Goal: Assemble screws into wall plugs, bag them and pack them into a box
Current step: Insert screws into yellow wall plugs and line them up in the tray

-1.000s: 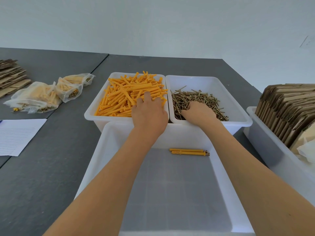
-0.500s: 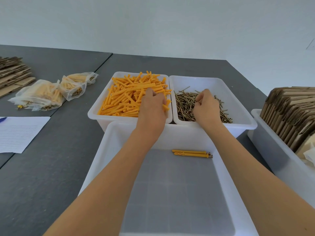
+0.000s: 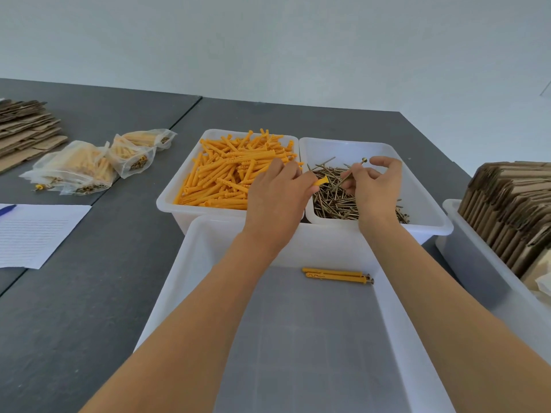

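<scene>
Over the screw bin (image 3: 423,186), right hand (image 3: 374,189) pinches one screw (image 3: 353,171) w/ fingertips; left hand (image 3: 278,195) is curled round one orange wall plug (image 3: 321,182), open end poking out twd the screw. Both look light & stiff; screw thin, likely slippery, so best held mid-shank, plug near its mouth. Counts: 2 assembled pairs (image 3: 337,275) in near tray (image 3: 185,281), 3 bins total, approx 3 filled bags (image 3: 86,168) at left; loose plugs (image 3: 226,177) too many to count.

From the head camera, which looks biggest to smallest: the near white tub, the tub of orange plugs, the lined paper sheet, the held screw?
1. Near white tub, though nearness enlarges it.
2. Tub of orange plugs.
3. Lined paper sheet, partly cut off.
4. Screw, pinched by the right hand.
</scene>
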